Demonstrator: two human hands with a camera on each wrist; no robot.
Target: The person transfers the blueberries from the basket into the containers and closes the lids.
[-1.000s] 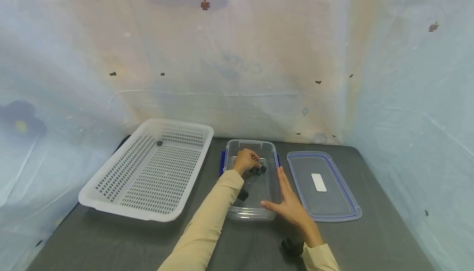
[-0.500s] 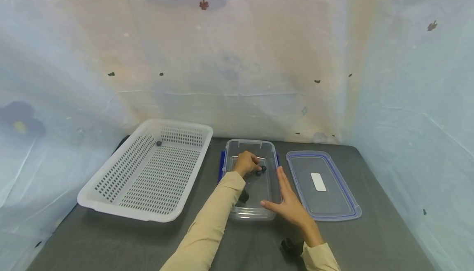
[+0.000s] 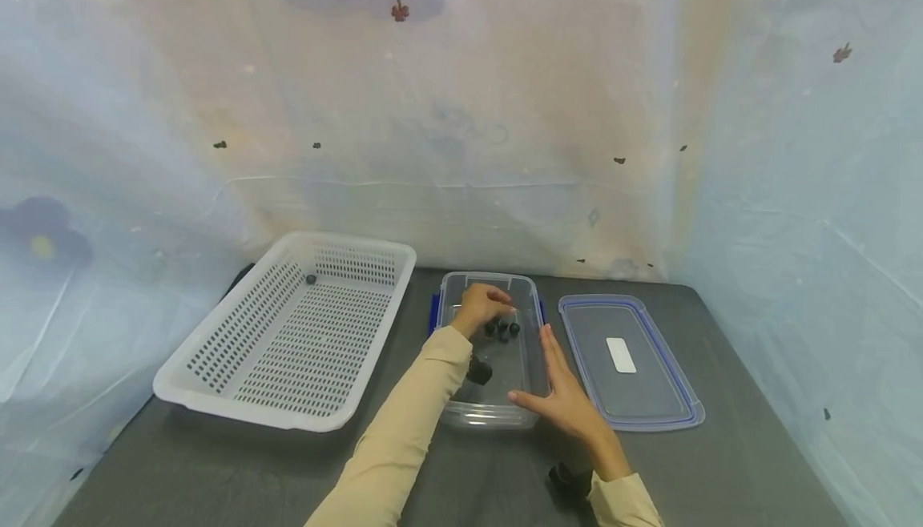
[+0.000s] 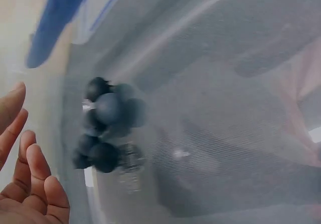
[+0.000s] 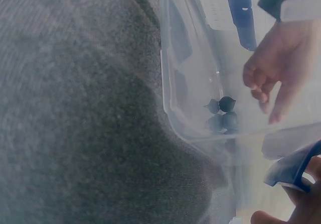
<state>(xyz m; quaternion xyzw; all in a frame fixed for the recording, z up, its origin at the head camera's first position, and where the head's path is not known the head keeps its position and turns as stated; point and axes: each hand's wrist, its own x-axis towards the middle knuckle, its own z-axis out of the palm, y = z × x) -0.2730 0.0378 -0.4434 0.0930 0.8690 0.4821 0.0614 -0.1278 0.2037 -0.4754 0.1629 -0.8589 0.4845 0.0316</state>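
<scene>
My left hand (image 3: 481, 307) is inside the clear plastic container (image 3: 490, 413), with nothing between its fingers. Just past its fingertips lie several dark blueberries (image 3: 504, 333), clustered on the container floor. The left wrist view shows these blueberries (image 4: 107, 108) against the clear plastic, fingers apart from them. Along the container's right wall stands my right hand (image 3: 570, 399), fingers straight and thumb spread over the near right part. In the right wrist view its fingers are right at a blue latch (image 5: 291, 169). A single blueberry (image 3: 311, 279) lies in the white basket (image 3: 169, 383).
The white slotted basket stands on the left of the dark table (image 3: 238, 479). To the right of the container lies its clear lid (image 3: 656, 383), with a blue seal and white label. A plastic sheet (image 3: 505, 110) hangs behind the table.
My left hand has lifted slightly off the blueberries and its fingers have loosened, leaving more of the cluster in sight. The right hand has stayed at the container's wall.
</scene>
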